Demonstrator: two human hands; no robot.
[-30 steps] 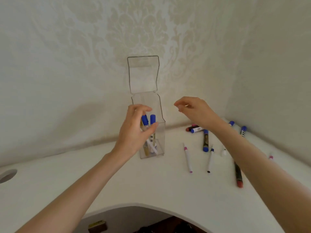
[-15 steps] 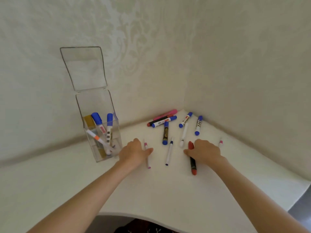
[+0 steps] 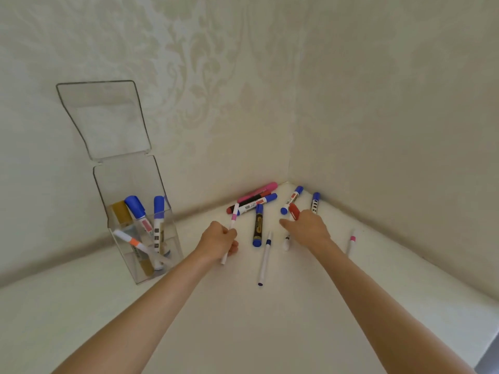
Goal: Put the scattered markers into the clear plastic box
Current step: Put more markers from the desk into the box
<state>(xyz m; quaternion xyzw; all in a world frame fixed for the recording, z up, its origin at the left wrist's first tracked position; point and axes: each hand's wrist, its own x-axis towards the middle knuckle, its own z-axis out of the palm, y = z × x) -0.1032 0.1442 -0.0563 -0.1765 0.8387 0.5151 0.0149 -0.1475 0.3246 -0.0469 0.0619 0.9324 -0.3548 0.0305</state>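
Note:
The clear plastic box (image 3: 147, 265) stands at the left with its lid (image 3: 104, 118) hinged up; several markers stand inside it. My left hand (image 3: 220, 241) is shut on a thin white pen with a pink band (image 3: 233, 217), lifted off the desk. My right hand (image 3: 307, 229) is shut on a red-capped marker (image 3: 293, 211), whose cap sticks out above my fingers. Several markers lie between the hands and in the corner: a black one with blue caps (image 3: 258, 225), a thin blue-tipped pen (image 3: 264, 259), a pink one (image 3: 259, 193).
The white desk (image 3: 270, 319) fits into a corner of two pale patterned walls (image 3: 378, 103). A thin pink-banded pen (image 3: 351, 241) lies apart at the right. The desk's right edge (image 3: 486, 344) drops off at the lower right.
Both hands have left the box and come down among the scattered markers. The left closed on the pink-banded pen and the right on the red-capped marker, lifting them.

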